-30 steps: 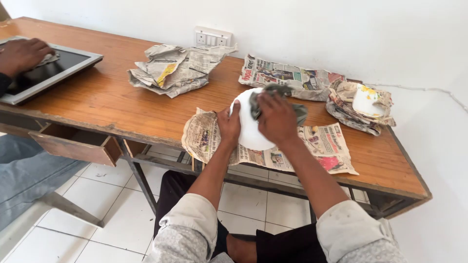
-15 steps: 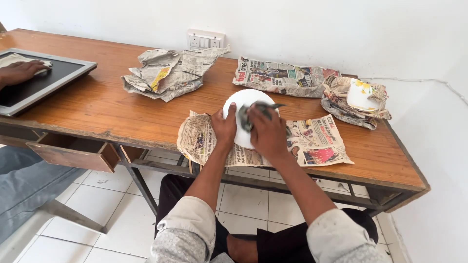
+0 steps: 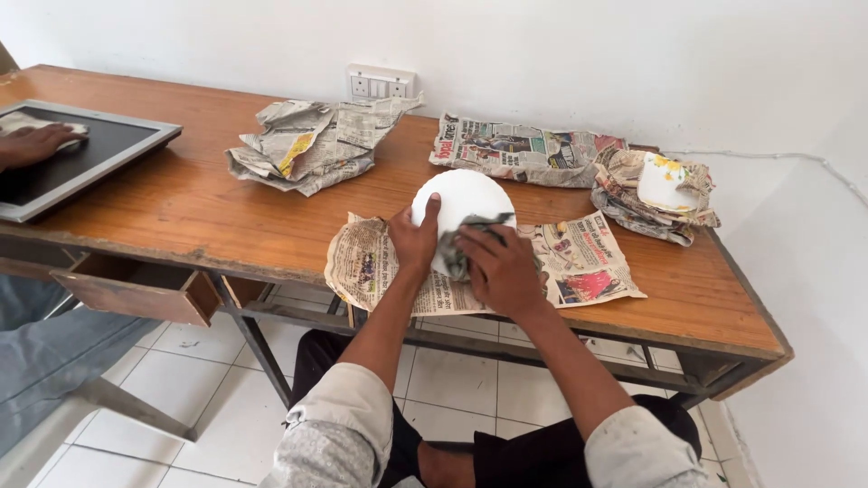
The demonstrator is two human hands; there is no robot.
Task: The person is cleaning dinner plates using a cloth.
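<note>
Currently: left hand (image 3: 414, 242) grips the near-left rim of a white plate (image 3: 461, 194), thumb on top. Right hand (image 3: 502, 268) presses a crumpled grey cloth (image 3: 470, 237) against the plate's face, fingers closed on it. Plate sits over a flat newspaper sheet (image 3: 579, 267) at the tabletop (image 3: 181, 203) front edge. Crumpled newspaper (image 3: 312, 145) behind-left. Another person's hand (image 3: 36, 145) rests on a flat monitor (image 3: 86, 158), far left.

Left hand (image 3: 414, 240) steadies a white plate (image 3: 463, 197); right hand (image 3: 500, 269) presses crumpled newspaper (image 3: 463, 242) on it.
</note>
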